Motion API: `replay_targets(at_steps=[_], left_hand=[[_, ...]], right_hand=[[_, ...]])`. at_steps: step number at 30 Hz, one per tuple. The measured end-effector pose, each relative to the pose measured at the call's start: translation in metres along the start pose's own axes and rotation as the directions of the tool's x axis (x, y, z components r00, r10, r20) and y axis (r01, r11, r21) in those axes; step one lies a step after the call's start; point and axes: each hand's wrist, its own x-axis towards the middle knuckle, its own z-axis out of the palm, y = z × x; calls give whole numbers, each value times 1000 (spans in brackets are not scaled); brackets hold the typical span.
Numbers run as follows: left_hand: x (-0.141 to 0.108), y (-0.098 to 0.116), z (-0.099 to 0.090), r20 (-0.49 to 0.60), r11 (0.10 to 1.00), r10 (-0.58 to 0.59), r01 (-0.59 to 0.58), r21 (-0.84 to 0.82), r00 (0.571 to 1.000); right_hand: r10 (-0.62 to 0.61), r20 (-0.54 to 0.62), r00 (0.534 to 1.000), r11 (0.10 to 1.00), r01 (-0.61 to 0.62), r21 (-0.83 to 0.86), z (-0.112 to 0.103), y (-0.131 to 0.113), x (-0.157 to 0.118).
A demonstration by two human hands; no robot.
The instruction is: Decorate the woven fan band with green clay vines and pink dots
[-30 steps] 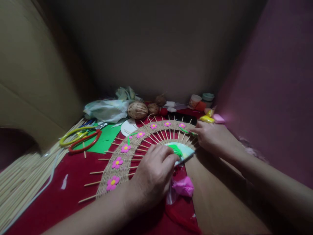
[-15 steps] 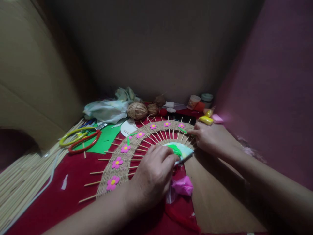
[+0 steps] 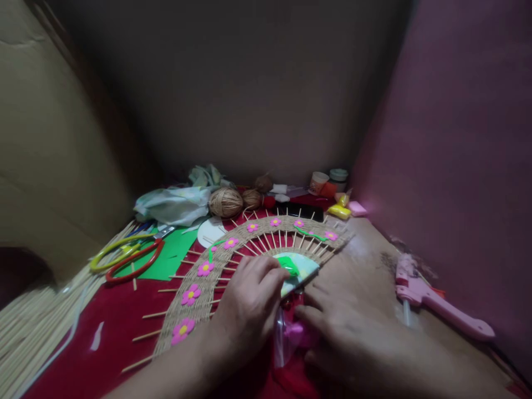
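Note:
A woven fan [image 3: 224,244] of twine over thin sticks lies spread out, with pink clay flowers and green vines along its band. Its pale cloth-covered base [image 3: 305,266] carries green clay [image 3: 288,266]. My left hand [image 3: 251,293] rests over the base, fingers curled, the fingertips at the green clay. My right hand [image 3: 336,327], slightly blurred, has its fingers apart at a bag of pink clay [image 3: 297,334] just below the fan's base. The hand partly covers that bag.
Large scissors [image 3: 135,257] lie on green sheets [image 3: 177,255] at left, beside a bundle of sticks [image 3: 54,332]. Twine balls [image 3: 226,202], cloth [image 3: 174,205], small pots [image 3: 319,183] and yellow clay [image 3: 338,211] line the back. A pink glue gun [image 3: 436,305] lies at right.
My right hand has left the fan's right end and come down to the pink clay bag. A flower and vine there are uncovered. The view has shifted, showing the glue gun.

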Motion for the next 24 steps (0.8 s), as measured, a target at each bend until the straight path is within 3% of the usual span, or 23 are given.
replay_targets(at_steps=[4, 9, 12, 17, 20, 24], left_hand=[[2, 1, -2, -12, 1000, -10, 9, -30, 1000], [7, 3, -7, -17, 959, -190, 182, -218, 982], [11, 8, -14, -18, 911, -281, 260, -320, 960], [17, 18, -22, 108, 870, -268, 288, -401, 958], [18, 18, -20, 204, 849, -300, 359, -387, 932], [17, 16, -19, 244, 844, -332, 402, -355, 911]], right_hand=[[-27, -50, 998, 998, 30, 60, 9, 2, 6], [110, -81, 991, 942, -78, 328, -11, 5, 5], [209, -101, 973, 905, -154, 396, -11, 11, 1], [244, -136, 960, 886, -163, 434, -1, 18, -1], [251, -140, 958, 882, -167, 441, 0, 19, -1], [242, -158, 957, 873, -144, 465, -1, 20, -2]])
